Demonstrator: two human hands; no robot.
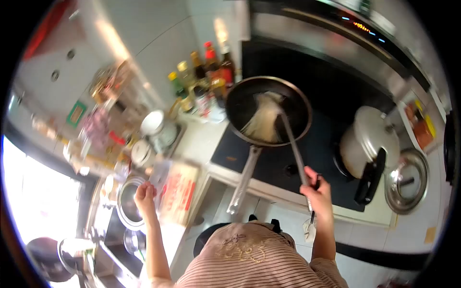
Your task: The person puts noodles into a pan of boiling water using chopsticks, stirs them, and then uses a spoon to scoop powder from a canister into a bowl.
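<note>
My right hand (318,189) is wrapped round the handle of a long metal spatula (294,145). Its far end reaches into a dark frying pan (304,96), against a clump of pale, stringy food (263,117). The pan sits on the black stovetop, and its metal handle (244,180) points toward me. My left hand (145,194) is raised with curled fingers, beside a round steel pot (126,223); whether anything is pinched in it is hidden. Close by, a clear plastic sheet or bag (160,176) overlaps a board with red print (178,194).
Sauce bottles (211,69) crowd the counter behind the pan's left side. On the right stand a pressure cooker (367,139) with a black handle and a round lid (407,181). A white jug (154,126) and several jars line the left wall. A sink tap (98,237) is lower left.
</note>
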